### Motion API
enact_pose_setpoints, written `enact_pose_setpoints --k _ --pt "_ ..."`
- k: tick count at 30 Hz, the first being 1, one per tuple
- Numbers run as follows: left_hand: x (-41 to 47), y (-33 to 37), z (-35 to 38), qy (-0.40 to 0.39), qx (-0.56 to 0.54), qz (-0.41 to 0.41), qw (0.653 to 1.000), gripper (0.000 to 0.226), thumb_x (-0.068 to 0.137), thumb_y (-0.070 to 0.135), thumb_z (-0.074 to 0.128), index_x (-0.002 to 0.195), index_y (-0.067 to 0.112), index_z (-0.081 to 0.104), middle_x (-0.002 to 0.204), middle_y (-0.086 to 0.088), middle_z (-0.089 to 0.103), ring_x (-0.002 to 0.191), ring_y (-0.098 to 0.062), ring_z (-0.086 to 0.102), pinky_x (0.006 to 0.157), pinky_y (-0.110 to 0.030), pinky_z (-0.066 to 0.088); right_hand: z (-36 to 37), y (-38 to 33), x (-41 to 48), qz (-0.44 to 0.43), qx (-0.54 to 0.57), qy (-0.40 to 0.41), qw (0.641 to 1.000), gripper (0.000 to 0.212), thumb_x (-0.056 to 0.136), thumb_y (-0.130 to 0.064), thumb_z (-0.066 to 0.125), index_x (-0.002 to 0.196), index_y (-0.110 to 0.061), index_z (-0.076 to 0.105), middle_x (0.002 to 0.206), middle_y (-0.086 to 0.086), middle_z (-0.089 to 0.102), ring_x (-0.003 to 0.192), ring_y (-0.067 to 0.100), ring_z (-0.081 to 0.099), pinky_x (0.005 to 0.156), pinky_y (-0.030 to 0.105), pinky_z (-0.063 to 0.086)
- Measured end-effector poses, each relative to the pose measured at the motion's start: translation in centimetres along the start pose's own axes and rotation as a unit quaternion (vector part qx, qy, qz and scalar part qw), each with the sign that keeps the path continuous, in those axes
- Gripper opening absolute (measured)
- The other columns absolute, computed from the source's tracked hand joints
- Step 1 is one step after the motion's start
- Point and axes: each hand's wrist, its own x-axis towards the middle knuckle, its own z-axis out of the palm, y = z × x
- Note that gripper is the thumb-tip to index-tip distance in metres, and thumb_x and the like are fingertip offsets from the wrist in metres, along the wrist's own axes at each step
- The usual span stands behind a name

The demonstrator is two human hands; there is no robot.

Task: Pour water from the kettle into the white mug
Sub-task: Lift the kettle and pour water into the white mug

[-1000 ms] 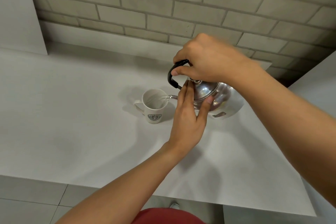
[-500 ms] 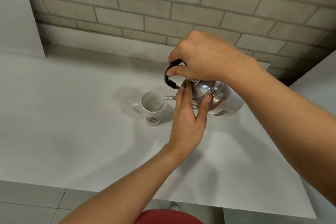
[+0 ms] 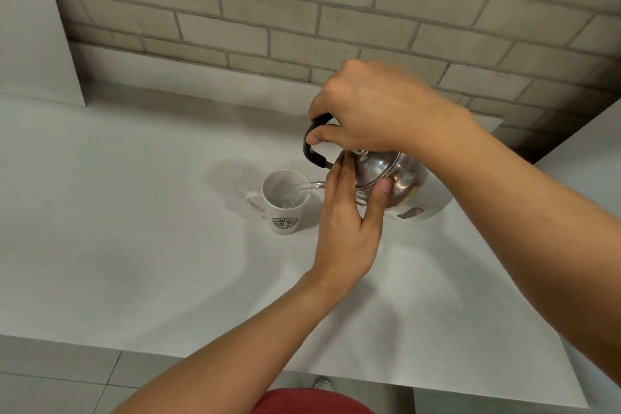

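A shiny steel kettle (image 3: 401, 178) with a black handle is tilted to the left above the white table (image 3: 134, 228). My right hand (image 3: 376, 107) is closed around the handle from above. My left hand (image 3: 349, 212) lies flat against the kettle's lid and front, fingers and thumb pressed on it. The thin spout reaches over the rim of the white mug (image 3: 285, 202), which stands on the table with a green logo facing me and its handle to the left. A stream of water runs from the spout into the mug.
A grey brick wall (image 3: 302, 10) runs along the back of the table. A white panel (image 3: 33, 27) stands at the far left. Another white surface (image 3: 588, 161) is at the right. The table's front edge lies near my body, with tiled floor below.
The kettle stays tilted over the mug and water keeps flowing. Both hands hold their places; the view has shifted only slightly.
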Motion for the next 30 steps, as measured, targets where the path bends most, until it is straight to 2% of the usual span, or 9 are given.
enact_pose_setpoints --k 6,16,24,28,30 --pt "0.02 -0.22 -0.02 0.005 -0.006 -0.004 1.000 0.059 0.106 0.043 0.054 0.160 0.024 0.038 0.153 0.001 0.047 0.146 -0.013 0.043 0.113 -0.050 0.048 0.06 -0.22 0.19 0.005 -0.006 0.007 1.000 0.035 0.097 -0.054 0.063 0.113 -0.026 0.077 0.086 0.002 0.050 0.090 0.040 0.065 0.062 0.035 0.038" --pt "0.28 -0.38 0.06 0.005 -0.013 0.000 1.000 0.058 0.107 0.044 0.053 0.159 0.023 0.039 0.152 0.001 0.047 0.146 -0.013 0.042 0.113 -0.049 0.047 0.08 -0.08 0.52 -0.001 -0.017 0.005 1.000 0.034 0.097 -0.052 0.063 0.112 -0.024 0.075 0.087 0.003 0.048 0.094 0.041 0.065 0.063 0.036 0.038" --pt "0.41 -0.18 0.01 0.011 0.003 0.007 1.000 0.057 0.106 0.047 0.051 0.158 0.025 0.041 0.150 0.003 0.050 0.143 -0.009 0.044 0.114 -0.045 0.046 -0.15 -0.19 0.81 0.001 -0.025 -0.004 1.000 0.034 0.098 -0.051 0.063 0.110 -0.022 0.076 0.083 0.003 0.047 0.089 0.040 0.064 0.052 0.029 0.027" --pt "0.43 -0.03 -0.11 0.011 0.013 0.008 1.000 0.055 0.106 0.048 0.050 0.156 0.025 0.043 0.148 0.004 0.052 0.141 -0.005 0.045 0.114 -0.032 0.040 -0.15 -0.22 0.94 0.000 -0.028 -0.008 1.000 0.034 0.098 -0.050 0.063 0.108 -0.021 0.076 0.084 0.003 0.050 0.088 0.040 0.065 0.057 0.034 0.036" --pt "0.41 0.07 -0.15 0.011 0.014 0.007 1.000 0.055 0.106 0.048 0.050 0.156 0.024 0.044 0.148 0.004 0.052 0.141 -0.005 0.046 0.114 -0.032 0.040 -0.16 -0.27 0.98 0.000 -0.028 -0.009 1.000 0.034 0.098 -0.050 0.064 0.108 -0.021 0.076 0.086 0.003 0.052 0.089 0.040 0.065 0.058 0.034 0.037"
